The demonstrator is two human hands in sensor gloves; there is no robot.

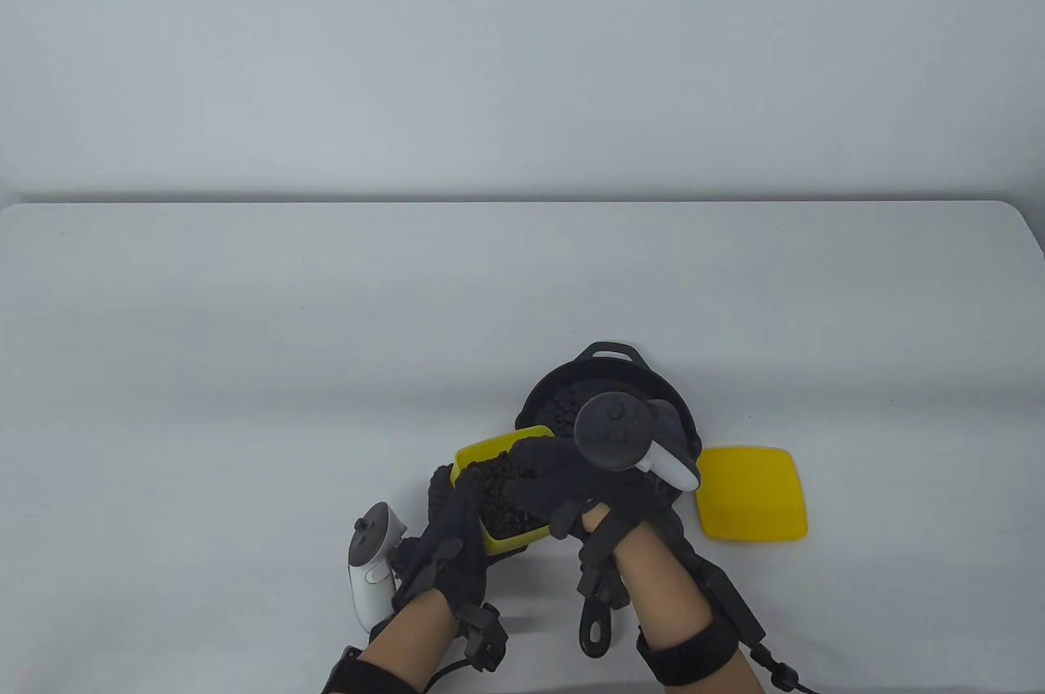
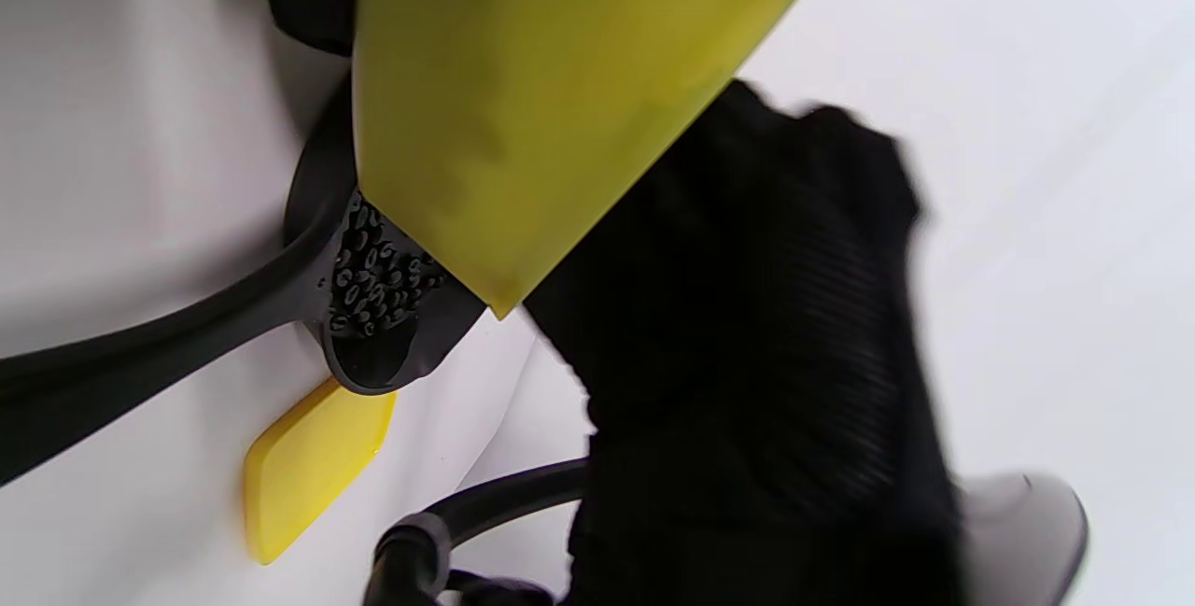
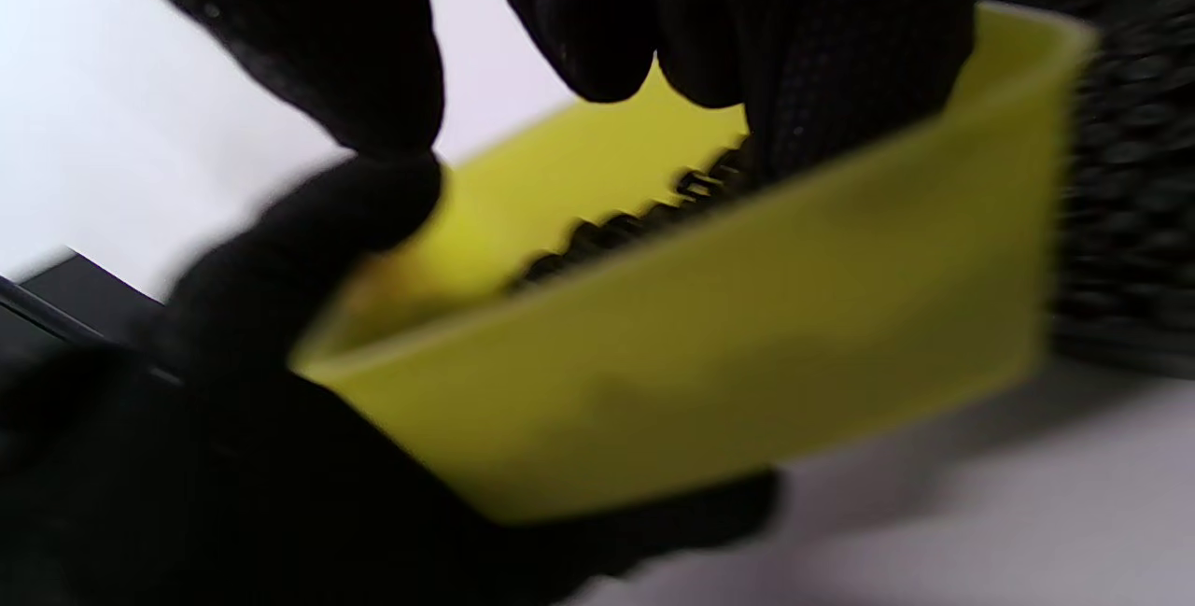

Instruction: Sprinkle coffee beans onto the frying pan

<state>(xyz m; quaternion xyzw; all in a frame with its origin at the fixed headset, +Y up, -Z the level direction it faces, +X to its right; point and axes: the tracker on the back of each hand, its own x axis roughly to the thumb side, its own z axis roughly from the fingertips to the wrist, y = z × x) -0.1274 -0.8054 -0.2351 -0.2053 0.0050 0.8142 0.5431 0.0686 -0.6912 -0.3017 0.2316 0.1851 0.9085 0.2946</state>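
A black frying pan sits at the front middle of the table, its handle pointing toward me, with coffee beans lying in it. My left hand grips a yellow container of coffee beans and holds it just left of the pan, above the table. My right hand is over the container. Its fingers dip into the beans, with the thumb spread apart from them. I see no beans held between them.
A yellow lid lies flat on the table just right of the pan; it also shows in the left wrist view. The white table stretches far behind and to both sides.
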